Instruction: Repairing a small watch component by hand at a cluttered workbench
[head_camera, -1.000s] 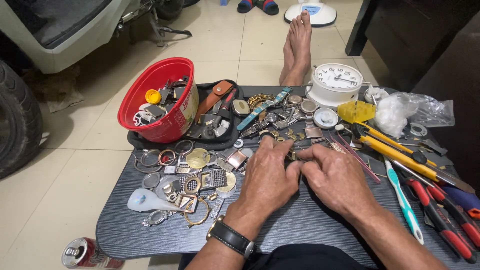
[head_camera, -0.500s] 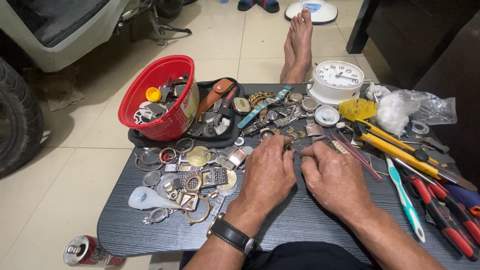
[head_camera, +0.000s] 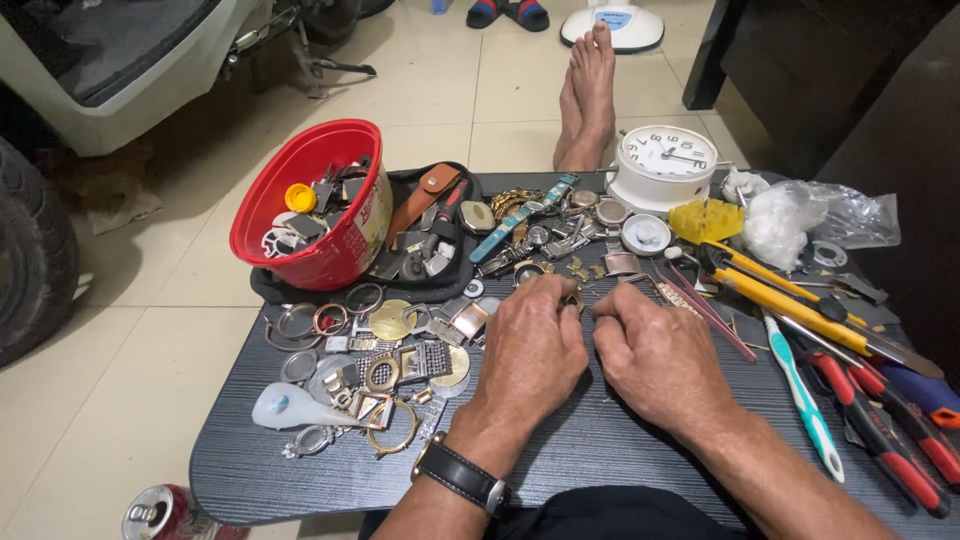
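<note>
Both hands barely shift from a moment ago: left hand (head_camera: 530, 345) and right hand (head_camera: 660, 355) stay curled together, pinching a small metal part (head_camera: 583, 297) mid-table. Red printed tub (head_camera: 318, 205) sits far-left; clear plastic bag (head_camera: 815, 222) far-right.

Glossy cream tiled floor (head_camera: 470, 90), dark cabinet (head_camera: 800, 60) at right, low black table (head_camera: 600, 450).
</note>
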